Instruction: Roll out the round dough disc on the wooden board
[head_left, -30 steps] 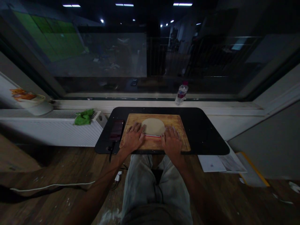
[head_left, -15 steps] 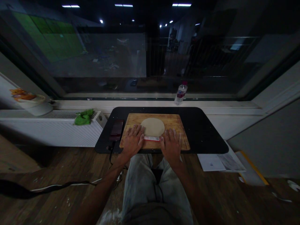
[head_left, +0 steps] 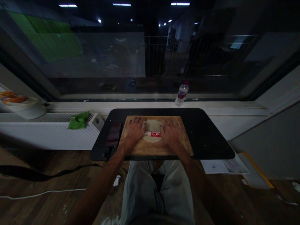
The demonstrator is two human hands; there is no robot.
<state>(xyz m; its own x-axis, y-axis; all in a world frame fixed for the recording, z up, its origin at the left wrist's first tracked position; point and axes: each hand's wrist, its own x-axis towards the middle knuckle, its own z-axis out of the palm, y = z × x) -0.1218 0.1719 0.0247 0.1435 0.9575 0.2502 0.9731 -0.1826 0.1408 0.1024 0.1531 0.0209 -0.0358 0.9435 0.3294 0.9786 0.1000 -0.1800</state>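
A flat round of dough (head_left: 153,124) lies on a wooden cutting board (head_left: 150,151). Across its middle runs a rolling pin (head_left: 155,134) with a red-and-white label, both ends covered by my hands. My left hand (head_left: 134,129) rests on the left end, fingers stretched forward and apart. On the opposite end my right hand (head_left: 172,131) lies likewise, palm down with its fingers extended. Neither hand is wrapped round the pin. Whitish dust, perhaps flour, shows on the fingers.
The board stands on a black tabletop (head_left: 208,134), beside a dark phone-like slab (head_left: 114,134). A bottle (head_left: 182,93) stands on the windowsill. A green cloth (head_left: 79,120) and a white tub (head_left: 28,109) sit on the radiator. A black strap (head_left: 35,172) and papers (head_left: 214,166) lie lower down.
Both hands have pushed the rolling pin forward from the dough's near edge to its middle. The pin has turned, showing a different side of its label. The view has shifted slightly.
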